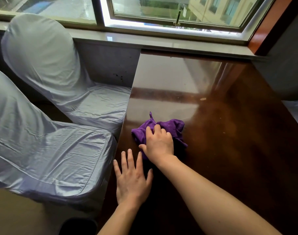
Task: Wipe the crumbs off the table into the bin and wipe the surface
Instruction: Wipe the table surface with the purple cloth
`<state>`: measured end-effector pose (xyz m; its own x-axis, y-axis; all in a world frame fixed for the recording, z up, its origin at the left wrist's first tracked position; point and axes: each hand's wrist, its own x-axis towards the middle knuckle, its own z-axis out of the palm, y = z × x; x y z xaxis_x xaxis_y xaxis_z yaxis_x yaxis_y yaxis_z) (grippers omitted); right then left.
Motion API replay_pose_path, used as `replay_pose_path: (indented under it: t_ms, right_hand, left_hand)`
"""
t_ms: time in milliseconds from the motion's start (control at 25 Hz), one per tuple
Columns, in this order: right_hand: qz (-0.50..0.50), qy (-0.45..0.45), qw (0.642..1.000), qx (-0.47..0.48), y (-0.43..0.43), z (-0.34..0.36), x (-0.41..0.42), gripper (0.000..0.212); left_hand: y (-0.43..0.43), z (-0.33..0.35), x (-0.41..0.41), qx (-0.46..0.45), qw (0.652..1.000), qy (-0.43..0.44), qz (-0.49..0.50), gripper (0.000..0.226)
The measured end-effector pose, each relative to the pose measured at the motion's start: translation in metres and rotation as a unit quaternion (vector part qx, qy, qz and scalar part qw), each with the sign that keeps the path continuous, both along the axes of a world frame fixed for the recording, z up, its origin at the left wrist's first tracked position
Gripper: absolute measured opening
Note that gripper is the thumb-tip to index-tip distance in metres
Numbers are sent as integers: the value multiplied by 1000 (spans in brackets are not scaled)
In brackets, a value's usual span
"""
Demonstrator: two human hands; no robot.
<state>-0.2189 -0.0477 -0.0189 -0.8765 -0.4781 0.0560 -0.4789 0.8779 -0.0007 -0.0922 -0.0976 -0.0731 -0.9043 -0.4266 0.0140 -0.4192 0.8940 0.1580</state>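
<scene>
Your right hand (159,144) presses down on the bunched purple cloth (168,128) near the desk's (229,133) left edge; your left hand (131,180) lies flat, fingers spread, empty, just beside it.

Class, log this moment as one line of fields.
right hand: pressing purple microfibre cloth | left hand: flat on glossy brown wooden table | bin: unseen

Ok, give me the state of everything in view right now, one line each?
purple cloth: bunched, lying on the table, under the right hand
right hand: pressing down on the cloth
left hand: open, flat on the table near its left edge
table: glossy, a few specks showing
window: sash ajar
two chairs: covered, unoccupied
bin: not in view
</scene>
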Motion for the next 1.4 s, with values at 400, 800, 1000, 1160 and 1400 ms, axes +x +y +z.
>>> replay_pose_path:
  t_ms: [400, 800, 1000, 1160, 1400]
  right_hand:
    - [-88, -130, 936, -316, 30, 61, -4, 31]
    - [-140, -81, 936, -313, 264, 55, 118, 39]
    - [-71, -148, 986, -30, 281, -8, 140, 79]
    - [-2, -86, 994, -66, 272, -23, 134, 62]
    - [-90, -54, 988, -111, 369, -28, 118, 55]
  left_hand:
    - [1, -3, 0, 1, 1000, 11, 6, 72]
    - [6, -1, -1, 8, 1000, -18, 6, 72]
    - [24, 17, 4, 22, 1000, 12, -13, 66]
    - [86, 27, 1, 8, 984, 70, -161, 62]
    - [131, 13, -34, 98, 991, 13, -90, 51]
